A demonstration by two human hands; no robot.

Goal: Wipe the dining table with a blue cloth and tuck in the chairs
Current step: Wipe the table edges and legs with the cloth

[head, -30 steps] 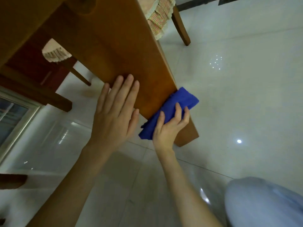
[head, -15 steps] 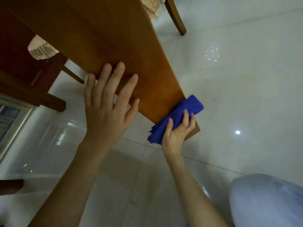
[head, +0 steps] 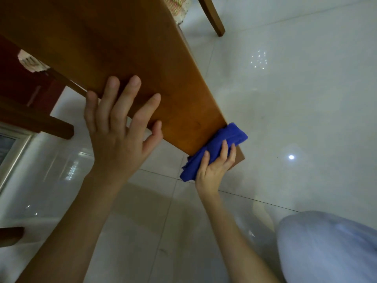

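A broad wooden panel of the dining table (head: 126, 58) slants from the top left down to the floor at centre right. My left hand (head: 118, 127) lies flat against its lower edge with the fingers spread. The blue cloth (head: 216, 148) is bunched against the panel's narrow side near its bottom corner. My right hand (head: 216, 166) presses the cloth there, fingers curled over it. Part of the cloth is hidden behind the panel's edge.
A chair leg (head: 212, 17) and a checked seat cushion (head: 179, 7) stand at the top. Another cushioned chair (head: 30, 62) and a dark wooden foot (head: 40, 123) sit at the left. Glossy white floor tiles (head: 295, 99) spread to the right. My pale-clothed knee (head: 330, 248) fills the bottom right.
My right hand has slid the blue cloth down the panel's side towards its bottom corner. My left hand shifted slightly lower on the panel, fingers spread wider.
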